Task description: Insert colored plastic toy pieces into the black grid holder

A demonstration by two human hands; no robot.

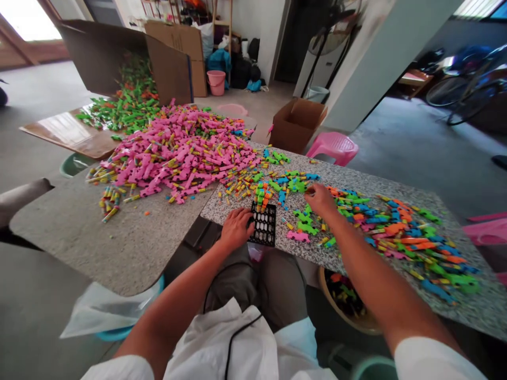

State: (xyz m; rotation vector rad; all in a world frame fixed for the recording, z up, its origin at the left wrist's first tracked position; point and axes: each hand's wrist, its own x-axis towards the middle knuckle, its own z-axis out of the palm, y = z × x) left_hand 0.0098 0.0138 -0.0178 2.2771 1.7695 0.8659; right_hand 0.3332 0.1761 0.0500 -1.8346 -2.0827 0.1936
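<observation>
As the right hand [320, 199] curls, the left hand [236, 228] touches the tray [269, 228].

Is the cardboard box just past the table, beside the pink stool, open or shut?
Open: the cardboard box has its top uncovered, with the inner walls showing.

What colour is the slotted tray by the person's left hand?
The slotted tray is black; the head view shows it best.

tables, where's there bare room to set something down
Left table: the near part, between pink pile and near edge, bar small scraps. Right table: a strip between mixed toys and far edge. Crowded: around tray and right hand.
</observation>
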